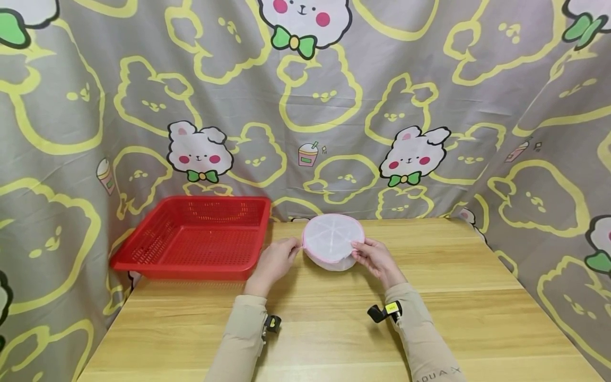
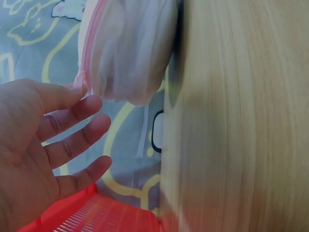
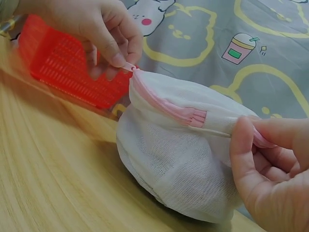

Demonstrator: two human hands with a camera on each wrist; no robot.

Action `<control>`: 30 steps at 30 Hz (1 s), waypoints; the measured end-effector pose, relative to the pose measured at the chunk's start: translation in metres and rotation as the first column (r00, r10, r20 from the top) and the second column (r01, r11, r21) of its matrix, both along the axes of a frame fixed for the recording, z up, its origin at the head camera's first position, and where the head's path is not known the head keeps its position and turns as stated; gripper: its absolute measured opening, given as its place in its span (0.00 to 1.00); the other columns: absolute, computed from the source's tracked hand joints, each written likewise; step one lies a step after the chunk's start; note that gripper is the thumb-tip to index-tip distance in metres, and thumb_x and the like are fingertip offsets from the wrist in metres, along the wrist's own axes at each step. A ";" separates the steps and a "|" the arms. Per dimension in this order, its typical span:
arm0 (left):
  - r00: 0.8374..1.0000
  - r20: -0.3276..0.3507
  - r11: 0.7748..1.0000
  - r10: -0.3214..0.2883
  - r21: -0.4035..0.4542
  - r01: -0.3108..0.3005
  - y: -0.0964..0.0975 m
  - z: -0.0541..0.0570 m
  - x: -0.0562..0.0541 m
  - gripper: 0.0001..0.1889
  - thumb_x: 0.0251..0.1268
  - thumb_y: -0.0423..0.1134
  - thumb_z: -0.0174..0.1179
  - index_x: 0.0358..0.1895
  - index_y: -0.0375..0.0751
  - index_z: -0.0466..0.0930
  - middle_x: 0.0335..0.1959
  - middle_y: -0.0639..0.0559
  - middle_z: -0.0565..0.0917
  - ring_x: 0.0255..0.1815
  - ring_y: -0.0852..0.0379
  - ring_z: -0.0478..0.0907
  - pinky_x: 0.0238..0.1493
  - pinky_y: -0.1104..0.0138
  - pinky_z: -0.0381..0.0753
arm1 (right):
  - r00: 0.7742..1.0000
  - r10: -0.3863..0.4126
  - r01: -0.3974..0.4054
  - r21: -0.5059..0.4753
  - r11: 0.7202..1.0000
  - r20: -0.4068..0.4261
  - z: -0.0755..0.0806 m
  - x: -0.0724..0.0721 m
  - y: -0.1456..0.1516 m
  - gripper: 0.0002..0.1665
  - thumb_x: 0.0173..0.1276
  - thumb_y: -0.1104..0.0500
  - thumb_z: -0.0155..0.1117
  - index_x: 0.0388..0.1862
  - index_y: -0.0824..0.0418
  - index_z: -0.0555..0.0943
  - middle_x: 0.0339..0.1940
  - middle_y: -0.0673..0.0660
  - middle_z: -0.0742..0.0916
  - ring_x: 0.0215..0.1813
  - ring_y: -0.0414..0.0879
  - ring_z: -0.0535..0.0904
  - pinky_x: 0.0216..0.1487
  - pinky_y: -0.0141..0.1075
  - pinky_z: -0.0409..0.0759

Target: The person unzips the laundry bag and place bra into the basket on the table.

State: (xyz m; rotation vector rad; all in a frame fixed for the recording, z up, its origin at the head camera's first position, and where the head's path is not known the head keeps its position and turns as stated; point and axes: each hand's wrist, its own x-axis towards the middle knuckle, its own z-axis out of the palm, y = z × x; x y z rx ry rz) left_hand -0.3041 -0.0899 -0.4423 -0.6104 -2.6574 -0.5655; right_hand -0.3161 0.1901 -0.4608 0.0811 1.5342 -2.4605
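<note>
A round white mesh laundry bag (image 1: 332, 236) with a pink zipped rim stands on the wooden table, its flat top facing up. My left hand (image 1: 279, 260) is at the bag's left edge. Between thumb and forefinger it pinches the pink zipper pull (image 3: 129, 67), the other fingers spread loosely in the left wrist view. On the opposite side my right hand (image 1: 378, 260) pinches the bag's rim between thumb and fingers. In the right wrist view a gathered pink elastic tab (image 3: 197, 117) sits on the rim between the hands. What the bag holds inside cannot be seen.
Left of the bag, a red plastic basket (image 1: 258, 254) with perforated walls stands at the table's left side. A grey curtain (image 1: 334, 143) with cartoon rabbits hangs behind and on both sides. The wooden table (image 1: 324, 329) stretches toward me and to the right.
</note>
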 end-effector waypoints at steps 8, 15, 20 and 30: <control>0.999 -0.012 0.999 -0.052 -0.001 0.052 0.006 -0.001 0.001 0.03 0.68 0.39 0.60 0.37 0.47 0.82 0.33 0.55 0.85 0.35 0.55 0.83 0.38 0.60 0.80 | 1.000 -0.020 0.020 -0.003 1.000 0.004 0.001 0.000 -0.001 0.16 0.72 0.71 0.52 0.29 0.58 0.81 0.20 0.51 0.85 0.25 0.38 0.82 0.31 0.25 0.81; 0.997 -0.013 0.997 -0.079 0.021 0.079 0.011 0.000 0.001 0.03 0.67 0.39 0.60 0.36 0.45 0.81 0.30 0.54 0.83 0.31 0.56 0.79 0.37 0.60 0.78 | 0.998 -0.054 0.054 -0.002 0.999 0.016 0.000 0.000 -0.002 0.14 0.71 0.71 0.54 0.29 0.58 0.81 0.19 0.51 0.84 0.24 0.38 0.81 0.31 0.25 0.81; 0.995 -0.004 0.995 -0.099 0.023 0.099 0.013 0.001 0.003 0.03 0.68 0.40 0.60 0.36 0.47 0.81 0.31 0.55 0.84 0.32 0.57 0.79 0.38 0.61 0.79 | 0.998 -0.064 0.064 -0.011 0.998 0.016 -0.001 -0.001 -0.004 0.15 0.71 0.71 0.53 0.29 0.58 0.81 0.19 0.51 0.85 0.23 0.37 0.81 0.30 0.24 0.81; 0.994 0.018 0.994 -0.110 0.015 0.109 0.019 0.001 0.006 0.03 0.68 0.42 0.60 0.37 0.50 0.81 0.33 0.57 0.85 0.33 0.58 0.81 0.37 0.62 0.80 | 0.996 -0.085 0.085 -0.001 0.996 0.015 0.000 0.000 -0.006 0.15 0.72 0.70 0.53 0.29 0.57 0.81 0.19 0.50 0.85 0.23 0.37 0.81 0.30 0.24 0.80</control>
